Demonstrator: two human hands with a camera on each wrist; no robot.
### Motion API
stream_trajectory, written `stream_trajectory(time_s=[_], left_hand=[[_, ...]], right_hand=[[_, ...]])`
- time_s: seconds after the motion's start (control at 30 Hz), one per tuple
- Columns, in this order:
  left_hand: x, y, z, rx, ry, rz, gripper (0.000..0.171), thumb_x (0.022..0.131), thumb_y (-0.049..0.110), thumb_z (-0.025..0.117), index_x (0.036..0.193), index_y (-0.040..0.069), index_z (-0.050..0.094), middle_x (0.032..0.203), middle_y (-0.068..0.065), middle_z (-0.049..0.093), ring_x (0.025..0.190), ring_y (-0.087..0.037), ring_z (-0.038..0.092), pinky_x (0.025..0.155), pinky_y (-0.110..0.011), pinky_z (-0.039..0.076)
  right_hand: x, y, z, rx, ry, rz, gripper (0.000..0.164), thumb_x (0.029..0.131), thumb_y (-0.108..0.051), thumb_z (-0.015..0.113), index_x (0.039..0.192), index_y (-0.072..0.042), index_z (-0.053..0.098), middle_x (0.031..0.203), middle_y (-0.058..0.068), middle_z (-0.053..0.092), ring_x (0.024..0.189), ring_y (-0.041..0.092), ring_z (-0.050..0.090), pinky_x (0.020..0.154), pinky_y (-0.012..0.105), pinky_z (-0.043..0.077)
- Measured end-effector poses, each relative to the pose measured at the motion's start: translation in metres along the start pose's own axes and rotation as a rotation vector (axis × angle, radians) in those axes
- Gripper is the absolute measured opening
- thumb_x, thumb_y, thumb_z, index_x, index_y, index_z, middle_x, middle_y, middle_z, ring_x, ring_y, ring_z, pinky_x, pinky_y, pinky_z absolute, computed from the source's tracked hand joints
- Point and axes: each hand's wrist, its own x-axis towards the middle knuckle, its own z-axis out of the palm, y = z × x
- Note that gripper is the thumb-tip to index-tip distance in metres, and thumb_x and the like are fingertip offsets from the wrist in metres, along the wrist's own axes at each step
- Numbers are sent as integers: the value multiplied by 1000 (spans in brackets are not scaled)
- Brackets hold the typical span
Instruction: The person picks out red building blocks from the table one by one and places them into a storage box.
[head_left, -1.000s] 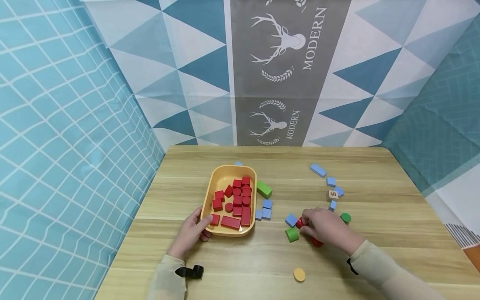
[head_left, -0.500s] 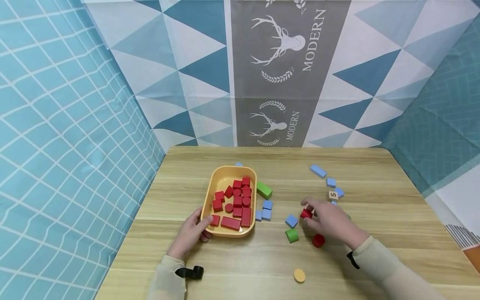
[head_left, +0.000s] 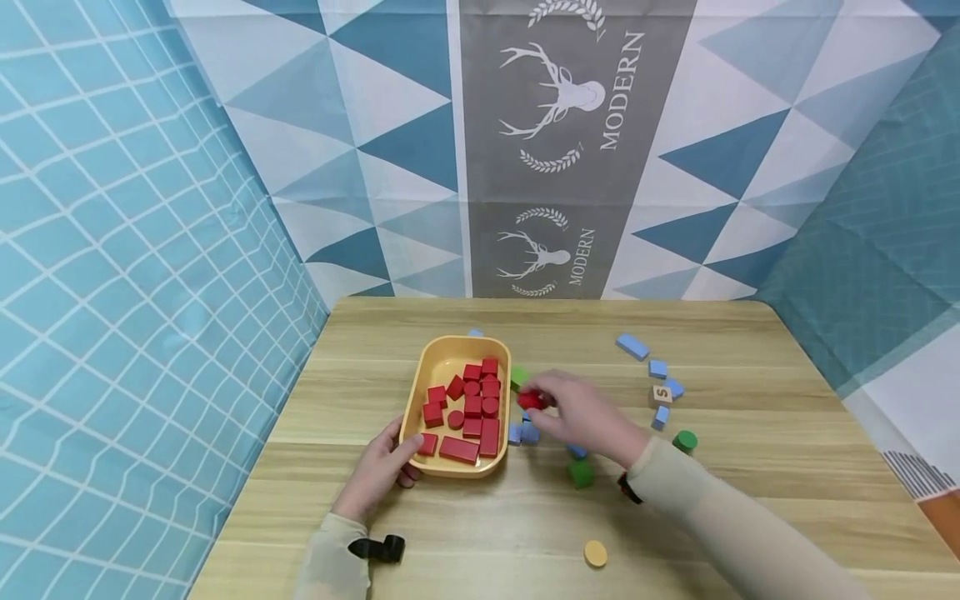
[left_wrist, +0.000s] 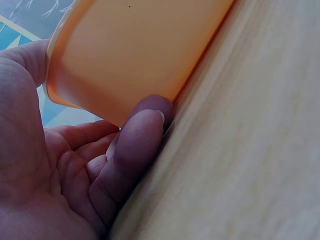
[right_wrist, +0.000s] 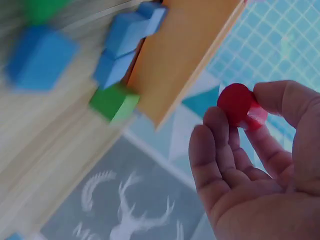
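A yellow-orange plastic tray [head_left: 442,356] sits on the left part of the table, with several red blocks [head_left: 458,450] inside. My left hand [head_left: 377,471] grips its near left corner, thumb on the rim and fingers beneath, as the left wrist view confirms. Just right of the tray, my right hand [head_left: 588,415] is raised and pinches a red cylinder [right_wrist: 235,104] between thumb and fingertips. Under this hand lie blue blocks [head_left: 528,432] and a green block [head_left: 519,377] beside the tray wall. The other red cylinder is mostly covered by my right wrist.
Blue blocks [head_left: 632,347] and a wooden letter cube [head_left: 661,396] lie at the right. A dark green cylinder [head_left: 685,442] is near the right forearm. A green half-round block [head_left: 581,474] and a yellow disc [head_left: 596,554] lie nearer the front. Patterned cloth [head_left: 547,183] hangs behind the table.
My right hand has picked up the red cylinder from the table and carried it left to the tray's right side. The left hand stays on the tray.
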Motion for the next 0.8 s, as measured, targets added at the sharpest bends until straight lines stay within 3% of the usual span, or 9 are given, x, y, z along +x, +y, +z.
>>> stream_trajectory(time_s=[0.2, 0.33, 0.47, 0.63, 0.8], left_hand=[[-1, 1, -1, 5, -14, -16, 58, 101, 29, 59, 151, 11, 36, 97, -22, 64, 68, -33, 61, 54, -34, 54], [-1, 1, 0, 16, -28, -14, 56, 103, 24, 56, 152, 7, 35, 98, -25, 64, 72, -38, 61, 56, -38, 54], [-1, 0, 1, 4, -43, -11, 54, 102, 25, 56, 151, 9, 37, 94, -23, 64, 69, -35, 61, 55, -37, 54], [-2, -2, 1, -11, -27, 2, 53, 100, 31, 60, 147, 16, 42, 92, -18, 65, 66, -30, 62, 52, -33, 53], [-1, -2, 0, -6, -8, 13, 53, 99, 33, 60, 147, 17, 43, 94, -18, 65, 66, -31, 62, 52, -33, 53]], right_hand=[[57, -16, 42, -105, -67, -71, 22, 87, -29, 73, 104, -16, 68, 90, -8, 65, 77, 9, 56, 69, 28, 53], [81, -21, 69, -212, -83, -82, 21, 87, -32, 74, 101, -18, 68, 87, -8, 64, 76, 10, 53, 69, 30, 53], [92, -18, 87, -298, -38, -97, 18, 87, -32, 74, 96, -19, 68, 85, -9, 65, 77, 10, 53, 74, 31, 52], [95, -15, 97, -417, 20, -148, 6, 88, -27, 73, 86, -22, 71, 83, -10, 66, 80, 11, 55, 79, 33, 49], [92, -15, 98, -405, 15, -161, 6, 89, -27, 71, 90, -21, 73, 92, -6, 67, 86, 15, 56, 82, 35, 50]])
